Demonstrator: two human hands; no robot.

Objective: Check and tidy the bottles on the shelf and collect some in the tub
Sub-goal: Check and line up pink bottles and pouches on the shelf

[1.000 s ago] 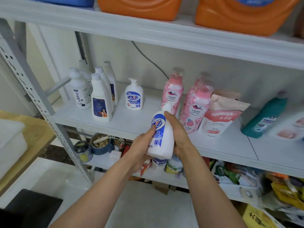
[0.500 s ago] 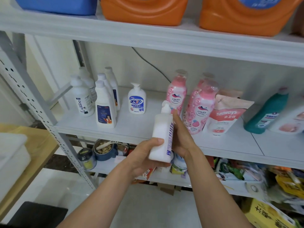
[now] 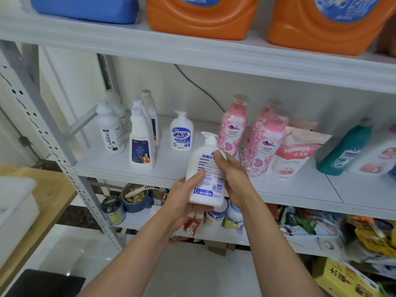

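Two grips on one white pump bottle [image 3: 211,183], held upright with a slight tilt in front of the middle shelf [image 3: 171,167] edge, not resting on it. Left grip [image 3: 184,200] grasps the base: thumb across the label, fingers curled under, only fingertips [image 3: 199,215] peeking out below. Right grip [image 3: 234,175] clasps the bottle's right side with one digit tip on the label; its other fingers are hidden behind the bottle. Back label faces the camera, with small print and a barcode too fine to read; front label is hidden. Nozzle points left.

On the shelf behind stands a second pump bottle [image 3: 181,133], upright, apart from the rest. Left of it is a cluster of white bottles [image 3: 141,140], the rear ones partly covered by the front ones. To the right are pink bottles [image 3: 263,144]; count is unclear, as they overlap. A pink-and-white pouch [image 3: 297,151] leans just beside them. A teal bottle [image 3: 347,151] is near the right edge; the item beside it is blurred and cropped.

On the top shelf, orange jugs [image 3: 203,16] and a blue jug [image 3: 85,7] are cut off by the frame top. White tub [image 3: 15,202] sits on a wooden tabletop [image 3: 49,189] at far left; only a corner shows and its contents can't be seen. The lower shelf holds a bowl [image 3: 135,196] of nuts, a jar [image 3: 113,209] and blurred clutter on the right. A yellow box [image 3: 342,279] is cropped at bottom right.
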